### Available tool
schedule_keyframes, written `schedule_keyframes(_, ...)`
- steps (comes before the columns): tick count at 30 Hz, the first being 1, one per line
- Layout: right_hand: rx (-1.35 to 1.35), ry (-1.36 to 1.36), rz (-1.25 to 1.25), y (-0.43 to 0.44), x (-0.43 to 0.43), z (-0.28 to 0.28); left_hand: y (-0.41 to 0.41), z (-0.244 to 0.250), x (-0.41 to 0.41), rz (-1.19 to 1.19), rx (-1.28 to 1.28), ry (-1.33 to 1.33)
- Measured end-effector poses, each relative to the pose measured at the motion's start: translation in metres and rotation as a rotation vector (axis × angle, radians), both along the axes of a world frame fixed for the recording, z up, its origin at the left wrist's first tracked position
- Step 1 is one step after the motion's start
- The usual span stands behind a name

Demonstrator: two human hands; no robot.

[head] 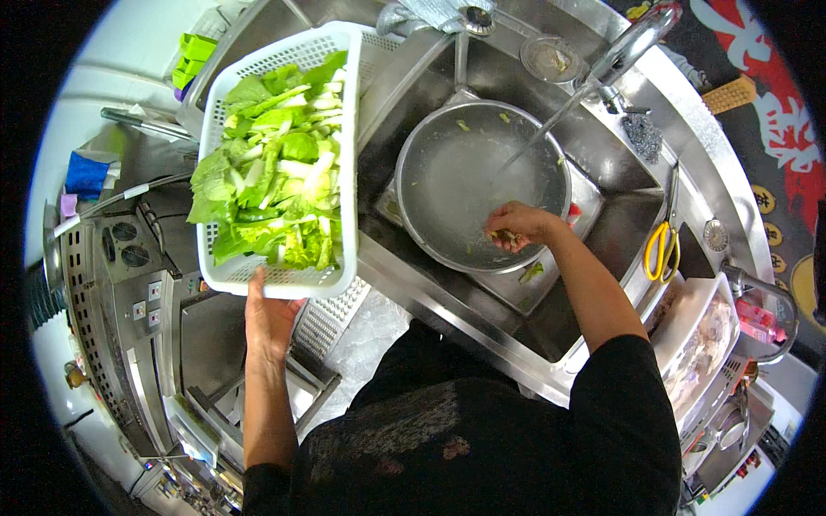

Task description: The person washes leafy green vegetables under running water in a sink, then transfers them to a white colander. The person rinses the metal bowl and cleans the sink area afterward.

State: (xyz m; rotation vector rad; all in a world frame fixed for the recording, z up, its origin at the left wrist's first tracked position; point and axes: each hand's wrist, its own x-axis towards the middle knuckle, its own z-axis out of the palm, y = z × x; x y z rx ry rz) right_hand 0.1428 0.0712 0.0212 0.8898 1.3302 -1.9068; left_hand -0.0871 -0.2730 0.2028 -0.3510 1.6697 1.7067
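My left hand [271, 322] grips the near rim of a white perforated plastic basket [350, 213], its thumb over the edge. Cut leafy greens [277, 174] fill much of the basket. Over the near right part of a round metal basin [401, 187], my right hand [519, 227] has its fingers curled around small brownish-green leaf scraps [503, 236]. The basin stands in a stainless steel sink [419, 264] and holds water [464, 174] with a few leaf bits afloat. A stream runs into it from a chrome faucet [619, 55].
Yellow-handled scissors [661, 251] and a steel wool scrubber [643, 137] lie along the sink's right ledge. A white container [697, 335] of pale food stands at the right. A grey cloth [429, 14] hangs at the back, near a metal drain strainer [552, 59]. Leaf scraps [532, 272] lie beside the basin.
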Motion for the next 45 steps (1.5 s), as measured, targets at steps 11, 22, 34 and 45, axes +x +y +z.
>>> schedule_keyframes(11, 0.697, 1.195, -0.901, -0.149, -0.151, 0.251, -0.012, -0.009, -0.019, -0.082, 0.16, -0.135)
schedule_keyframes(22, 0.81, 0.655, -0.537, -0.058, -0.042, 0.15, -0.013, -0.007, -0.036, -0.091, 0.15, -0.025)
schedule_keyframes(34, 0.578, -0.029, -0.062, -0.095, -0.039, -0.078, -0.009, -0.009, -0.019, -0.09, 0.087, -0.06)
schedule_keyframes(45, 1.103, 0.32, 0.122, -0.143, -0.045, -0.049, -0.001, -0.007, -0.005, -0.051, 0.076, -0.029)
